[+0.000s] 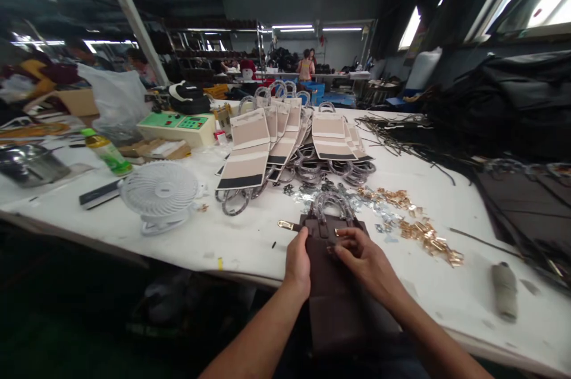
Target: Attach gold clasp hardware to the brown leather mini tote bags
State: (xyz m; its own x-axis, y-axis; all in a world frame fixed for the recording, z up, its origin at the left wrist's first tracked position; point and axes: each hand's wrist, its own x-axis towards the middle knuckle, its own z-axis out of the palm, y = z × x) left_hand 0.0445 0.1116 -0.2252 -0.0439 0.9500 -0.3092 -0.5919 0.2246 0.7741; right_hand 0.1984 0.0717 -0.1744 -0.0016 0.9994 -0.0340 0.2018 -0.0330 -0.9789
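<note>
A dark brown bag piece (334, 301) lies over the table's front edge, its plastic-wrapped ring handles (332, 206) pointing away from me. My left hand (298, 263) grips its left edge, beside a strap with a gold metal tip (288, 225). Over the upper part of the piece is my right hand (363, 257), thumb and fingers curled close together near a small gold fitting; what lies between the fingertips is too small to make out. Gold metal fittings (428, 236) are heaped to the right, with silver plates (383, 215) beside them.
Beige and black panels with wrapped handles (250, 147) are piled behind. A white fan (160, 194), a green-capped bottle (107, 152) and a control box (178, 127) stand left. A grey cylinder (504, 293) and dark cords (401, 135) lie right. People (306, 66) are far back.
</note>
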